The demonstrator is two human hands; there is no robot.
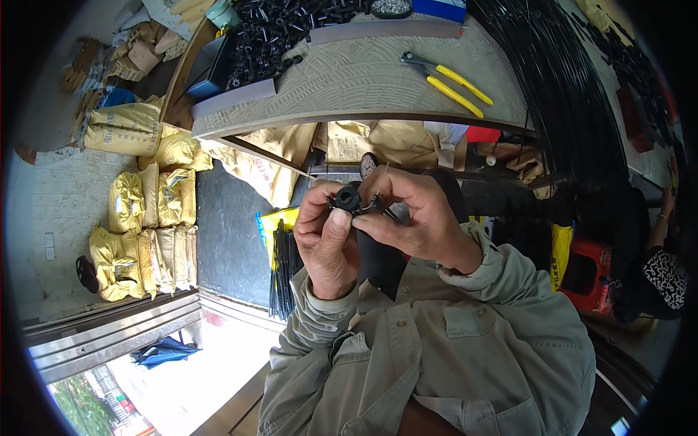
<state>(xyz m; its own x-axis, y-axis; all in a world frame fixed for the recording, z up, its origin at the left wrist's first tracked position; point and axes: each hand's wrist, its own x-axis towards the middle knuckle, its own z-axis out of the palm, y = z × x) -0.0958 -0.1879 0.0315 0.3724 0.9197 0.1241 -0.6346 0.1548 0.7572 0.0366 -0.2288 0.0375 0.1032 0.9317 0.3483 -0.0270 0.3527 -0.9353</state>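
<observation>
A small black ring-shaped part (348, 198) with a round hole is held up in front of my body, just short of the table's near edge. My left hand (326, 240) grips it from the left, thumb pressed against its lower side. From the right, my right hand (418, 218) pinches a thin dark piece (375, 203), like a wire or small clip, close beside the ring. How the two pieces join is too small to tell. Yellow-handled pliers (454, 86) lie on the table (349, 80) beyond my hands.
Black small parts (269, 36) are heaped at the table's far left, behind metal strips (385, 30). Long black rods (549, 80) hang over its right side. Yellow sacks (145, 207) are stacked at left. Another person (658, 247) sits at right near a red stool (587, 272).
</observation>
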